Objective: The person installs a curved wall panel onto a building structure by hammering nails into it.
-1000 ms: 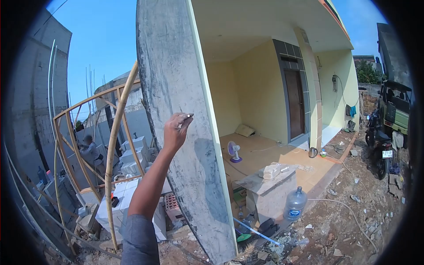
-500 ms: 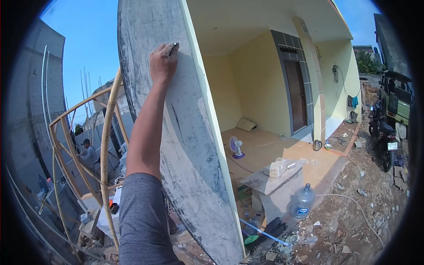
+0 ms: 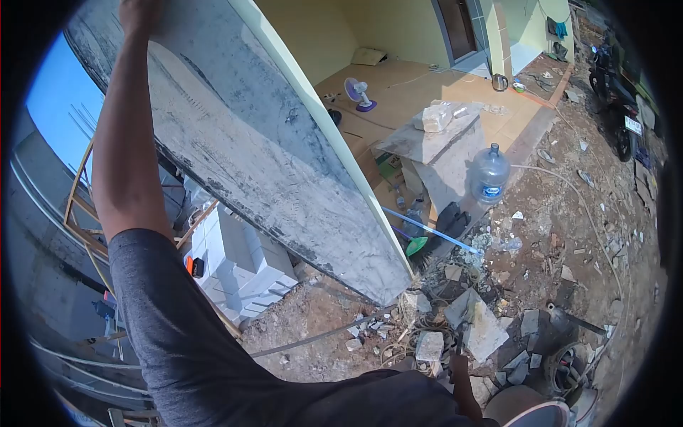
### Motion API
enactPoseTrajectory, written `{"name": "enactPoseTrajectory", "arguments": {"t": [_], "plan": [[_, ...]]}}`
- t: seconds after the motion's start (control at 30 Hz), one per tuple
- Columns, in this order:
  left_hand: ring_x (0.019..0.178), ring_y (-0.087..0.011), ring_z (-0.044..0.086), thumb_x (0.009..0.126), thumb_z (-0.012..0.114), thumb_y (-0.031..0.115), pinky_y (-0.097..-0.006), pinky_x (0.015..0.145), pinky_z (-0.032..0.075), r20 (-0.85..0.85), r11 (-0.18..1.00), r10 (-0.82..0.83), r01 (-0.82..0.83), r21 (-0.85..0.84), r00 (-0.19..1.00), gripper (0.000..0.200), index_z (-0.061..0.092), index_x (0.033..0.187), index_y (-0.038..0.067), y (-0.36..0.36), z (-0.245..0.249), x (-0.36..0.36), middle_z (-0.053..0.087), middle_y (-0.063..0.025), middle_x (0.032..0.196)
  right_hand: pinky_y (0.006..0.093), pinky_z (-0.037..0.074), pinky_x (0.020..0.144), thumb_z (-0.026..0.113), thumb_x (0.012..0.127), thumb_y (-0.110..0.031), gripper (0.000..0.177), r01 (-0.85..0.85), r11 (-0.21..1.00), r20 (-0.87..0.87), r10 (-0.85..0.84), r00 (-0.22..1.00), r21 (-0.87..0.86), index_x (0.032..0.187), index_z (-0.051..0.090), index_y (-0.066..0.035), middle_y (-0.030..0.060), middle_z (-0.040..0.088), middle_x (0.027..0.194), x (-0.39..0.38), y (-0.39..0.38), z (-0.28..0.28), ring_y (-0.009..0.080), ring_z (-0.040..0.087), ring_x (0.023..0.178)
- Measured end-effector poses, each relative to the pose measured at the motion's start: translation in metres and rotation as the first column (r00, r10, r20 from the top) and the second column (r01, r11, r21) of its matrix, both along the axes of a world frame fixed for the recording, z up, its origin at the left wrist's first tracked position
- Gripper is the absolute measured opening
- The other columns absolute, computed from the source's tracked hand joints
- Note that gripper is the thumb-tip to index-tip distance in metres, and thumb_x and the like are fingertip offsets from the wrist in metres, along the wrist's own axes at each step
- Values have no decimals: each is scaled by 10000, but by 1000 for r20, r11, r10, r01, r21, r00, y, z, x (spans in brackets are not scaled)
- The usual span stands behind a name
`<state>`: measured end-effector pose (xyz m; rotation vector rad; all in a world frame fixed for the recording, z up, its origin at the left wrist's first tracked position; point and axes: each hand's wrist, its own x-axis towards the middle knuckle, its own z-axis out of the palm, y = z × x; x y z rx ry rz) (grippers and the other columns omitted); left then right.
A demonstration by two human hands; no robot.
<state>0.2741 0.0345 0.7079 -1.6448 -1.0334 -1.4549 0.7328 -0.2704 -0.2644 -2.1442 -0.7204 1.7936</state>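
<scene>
My left hand (image 3: 140, 16) is raised against the upper part of a tall grey plastered wall panel (image 3: 235, 142) at the top edge of the view. Its fingers are cut off, so their grip is hidden. The panel has dark smears, a rough dark left edge and a pale yellow right edge. Low at the bottom, my right hand (image 3: 461, 371) is partly visible, closed around a thin dark handle-like thing (image 3: 459, 346) that I cannot make out. Broken slabs (image 3: 478, 326) and rubble lie on the ground near it.
White blocks (image 3: 238, 256) are stacked left of the panel. A large water bottle (image 3: 489, 176) stands beside a slab-topped stand (image 3: 434, 146). A fan (image 3: 361, 95) is on the tiled floor. A bucket (image 3: 530, 409) sits at bottom right; a motorcycle (image 3: 617, 99) stands far right.
The view has tilted downward. My left hand now appears at the upper left edge; earlier it pinched a small white-tipped thing against the panel. My right hand has come into view.
</scene>
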Motion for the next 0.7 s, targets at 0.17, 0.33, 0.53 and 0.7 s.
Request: {"name": "enactPoseTrajectory", "arguments": {"t": [0.17,0.33,0.53,0.7], "plan": [[982,-121,676,936,664,270,-270,899,480,-200,949,304,-315,-25,932,238,747,1113,133,-70,-177,34,745,-12,1053,411,392,395,646,894,-474,539,-9,999,87,6,996,38,660,571,5,90,519,514,3,-39,-11,239,540,411],[882,-173,667,786,762,38,-453,1011,416,-592,889,45,-303,-343,805,239,701,993,142,-120,-443,54,714,-8,940,364,372,375,663,898,-436,505,-217,976,69,215,974,21,600,528,-51,50,500,509,22,-85,-54,182,500,387],[887,-220,631,789,701,61,-462,1021,426,-761,794,-8,-458,-399,649,272,675,1054,116,-92,-548,3,665,-35,958,374,399,395,672,888,-437,498,-161,969,144,189,971,-185,648,580,-11,72,538,540,58,-113,10,189,531,410],[858,-241,610,780,679,79,-460,1030,445,-758,849,17,-409,-334,653,292,679,1069,120,-88,-554,6,628,-61,910,378,406,401,681,877,-447,514,-214,958,253,258,932,-190,637,581,-4,74,547,542,71,-125,45,190,540,420]]}}
